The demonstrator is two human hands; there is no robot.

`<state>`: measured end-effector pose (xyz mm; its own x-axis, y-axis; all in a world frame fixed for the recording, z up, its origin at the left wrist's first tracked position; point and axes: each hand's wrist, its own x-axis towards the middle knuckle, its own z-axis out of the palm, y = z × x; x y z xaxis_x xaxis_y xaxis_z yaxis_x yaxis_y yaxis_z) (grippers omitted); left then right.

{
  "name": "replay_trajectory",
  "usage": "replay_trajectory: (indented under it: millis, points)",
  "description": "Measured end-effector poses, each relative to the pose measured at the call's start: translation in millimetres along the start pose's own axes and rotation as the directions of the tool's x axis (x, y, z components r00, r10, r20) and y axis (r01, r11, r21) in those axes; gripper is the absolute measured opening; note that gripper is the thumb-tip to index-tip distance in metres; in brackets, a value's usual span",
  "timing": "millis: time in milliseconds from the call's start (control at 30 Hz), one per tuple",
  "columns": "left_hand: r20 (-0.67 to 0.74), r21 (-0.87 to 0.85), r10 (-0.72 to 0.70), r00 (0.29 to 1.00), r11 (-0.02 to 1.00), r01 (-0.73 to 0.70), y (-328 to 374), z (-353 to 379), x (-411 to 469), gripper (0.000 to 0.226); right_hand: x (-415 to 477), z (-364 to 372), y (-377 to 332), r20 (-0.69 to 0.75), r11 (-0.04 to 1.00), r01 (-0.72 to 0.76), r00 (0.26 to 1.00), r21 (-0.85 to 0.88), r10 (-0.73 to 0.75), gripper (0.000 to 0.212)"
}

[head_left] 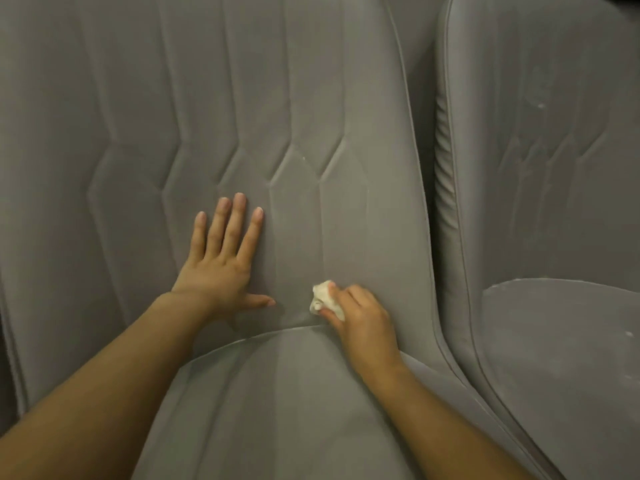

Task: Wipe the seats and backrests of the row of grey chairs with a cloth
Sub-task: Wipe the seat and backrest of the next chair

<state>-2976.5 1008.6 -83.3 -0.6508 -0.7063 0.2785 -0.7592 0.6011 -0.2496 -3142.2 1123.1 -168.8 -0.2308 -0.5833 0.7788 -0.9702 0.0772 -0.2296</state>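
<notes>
Head view, 1 frame. Right hand (363, 323): fingers and thumb curled round a small crumpled white cloth (323, 299), pinching it and holding it against the lower part of the grey backrest (242, 98). The cloth sits just above the seam where that backrest meets the seat (294, 410), right of the chair's centre line.

Left hand (225, 258): flat on the same backrest, palm down, 4 fingers straight and slightly spread and pointing up, thumb stretched out to the right. It holds nothing. Its thumb tip lies near the cloth but apart from it; the hand as a whole is left of the cloth and a little higher.

Both forearms (104, 393) are bare and enter from the lower edge, passing over the seat.

Backrest surface: grey fabric with stitched channels (298, 161) that run vertically and kink in a zigzag at mid-height. Seat: the same grey fabric, its rounded rear edge meeting the backrest below both hands.

A neighbouring chair (554, 202) of matching grey stands just beside on the right, separated by a narrow dark gap. Its fabric shows pale dusty streaks and a few small white specks (540, 105) on backrest and seat.
</notes>
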Motion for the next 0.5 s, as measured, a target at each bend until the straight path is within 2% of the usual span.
replay_trajectory:
  millis: [33,100,167,233,300,400,500]
  points:
    - [0.009,0.014,0.005,1.0,1.0,-0.005,1,1,-5,0.132,-2,-1,-2,0.095,0.999,-0.046,0.995,0.024,0.044,0.03]
    - [0.017,0.035,0.017,1.0,0.999,-0.018,1,2,-17,0.125,-4,-3,-5,0.334,0.991,-0.133,0.935,0.019,0.119,0.03]
    - [0.023,0.041,0.028,0.999,0.999,-0.029,0,2,-29,0.118,-4,-9,-7,0.463,0.987,-0.159,0.877,0.02,0.131,0.031]
    - [0.047,0.058,0.033,0.998,0.998,-0.035,-1,1,-38,0.113,-2,-17,-10,0.531,0.979,-0.196,0.837,0.063,0.134,0.032]
    - [0.076,0.066,0.029,0.997,0.997,-0.034,1,-1,-46,0.11,0,-26,-9,0.549,0.968,-0.224,0.826,0.111,0.128,0.033]
    - [0.118,0.084,0.046,0.992,0.995,-0.057,6,-8,-52,0.108,-2,-45,-6,0.414,0.95,-0.248,0.898,0.191,0.151,0.035]
    - [0.186,0.078,0.074,0.98,0.993,-0.09,13,-23,-55,0.103,4,-74,-7,0.317,0.902,-0.336,0.916,0.271,0.246,0.034]
